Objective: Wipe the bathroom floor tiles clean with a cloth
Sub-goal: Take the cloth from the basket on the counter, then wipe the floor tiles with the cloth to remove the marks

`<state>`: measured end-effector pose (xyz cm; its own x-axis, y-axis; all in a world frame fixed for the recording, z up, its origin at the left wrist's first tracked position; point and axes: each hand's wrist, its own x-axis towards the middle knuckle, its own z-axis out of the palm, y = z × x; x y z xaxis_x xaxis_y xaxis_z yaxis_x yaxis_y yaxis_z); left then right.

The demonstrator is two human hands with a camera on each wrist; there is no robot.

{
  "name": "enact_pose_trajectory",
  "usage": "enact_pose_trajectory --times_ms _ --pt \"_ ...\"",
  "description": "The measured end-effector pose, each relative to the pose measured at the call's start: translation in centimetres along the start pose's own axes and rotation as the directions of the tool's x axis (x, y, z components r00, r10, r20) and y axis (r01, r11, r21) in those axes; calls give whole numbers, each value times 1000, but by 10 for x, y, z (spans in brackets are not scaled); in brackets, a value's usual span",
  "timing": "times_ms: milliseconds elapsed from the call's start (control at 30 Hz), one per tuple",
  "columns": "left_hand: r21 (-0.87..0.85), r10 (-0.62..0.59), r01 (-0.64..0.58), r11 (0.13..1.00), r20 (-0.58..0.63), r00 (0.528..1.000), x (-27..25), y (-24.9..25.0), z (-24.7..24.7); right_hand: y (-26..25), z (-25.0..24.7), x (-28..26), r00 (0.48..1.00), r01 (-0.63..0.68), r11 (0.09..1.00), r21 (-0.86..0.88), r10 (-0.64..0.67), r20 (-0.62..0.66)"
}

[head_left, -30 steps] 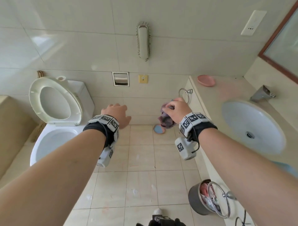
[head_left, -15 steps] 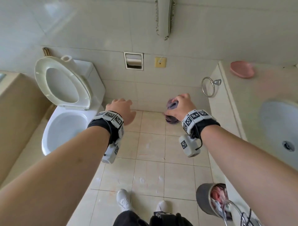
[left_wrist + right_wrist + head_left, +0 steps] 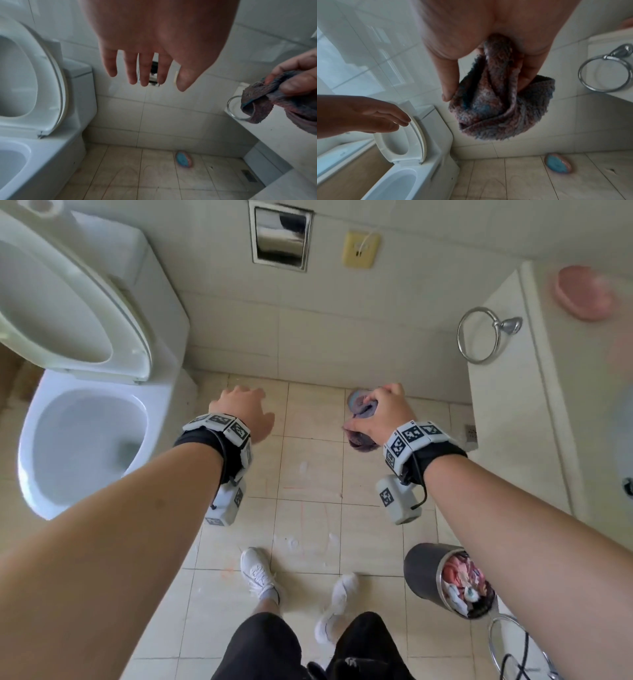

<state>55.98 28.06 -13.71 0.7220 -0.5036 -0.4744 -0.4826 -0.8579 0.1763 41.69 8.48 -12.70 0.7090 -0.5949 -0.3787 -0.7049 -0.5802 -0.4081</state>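
Observation:
My right hand (image 3: 380,416) grips a bunched purple-and-blue fluffy cloth (image 3: 498,108), which hangs below the fingers well above the floor; it also shows at the right edge of the left wrist view as the cloth (image 3: 278,102). My left hand (image 3: 243,414) hovers empty over the tiles beside the toilet, fingers (image 3: 137,70) straight and spread. The beige floor tiles (image 3: 308,508) carry white smears and faint reddish marks in the middle. Both hands are apart from the floor.
A toilet (image 3: 85,440) with raised seat stands at left. A blue-and-pink soap dish (image 3: 558,165) lies on the floor by the back wall. At right run a counter (image 3: 507,392) with a towel ring (image 3: 479,338) and a grey waste bin (image 3: 445,578). My white shoes (image 3: 260,573) stand below.
The view has tipped downward and both hands have lowered toward the floor. My right hand keeps its hold of the cloth; the left stays empty.

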Motion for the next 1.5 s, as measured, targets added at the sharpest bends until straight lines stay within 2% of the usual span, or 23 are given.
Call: enact_pose_trajectory --times_ms 133,267,367,567,800,1100,1300,1500 --pt "-85 -57 62 994 55 997 37 -22 68 21 62 37 998 -5 1000 -14 6 68" --pt "-160 -144 163 974 127 982 58 -35 163 61 138 65 987 -14 999 -46 21 162" --pt "-186 -164 194 963 167 972 78 -45 238 102 193 87 972 -34 996 -77 51 230" --pt "-153 -195 228 962 201 960 135 -49 362 182 301 140 942 -67 991 -112 100 321" --pt "-72 -182 209 975 272 945 201 -54 480 238 419 198 932 -122 987 -106 150 330" --pt "-46 -167 184 982 248 954 289 -56 572 279 514 275 953 -46 992 -121 80 293" --pt "-94 -162 188 978 232 959 340 -69 616 282 562 322 968 10 996 -88 13 251" --pt "-108 -140 171 979 249 958 370 -76 647 288 597 343 974 38 997 -74 -20 227"
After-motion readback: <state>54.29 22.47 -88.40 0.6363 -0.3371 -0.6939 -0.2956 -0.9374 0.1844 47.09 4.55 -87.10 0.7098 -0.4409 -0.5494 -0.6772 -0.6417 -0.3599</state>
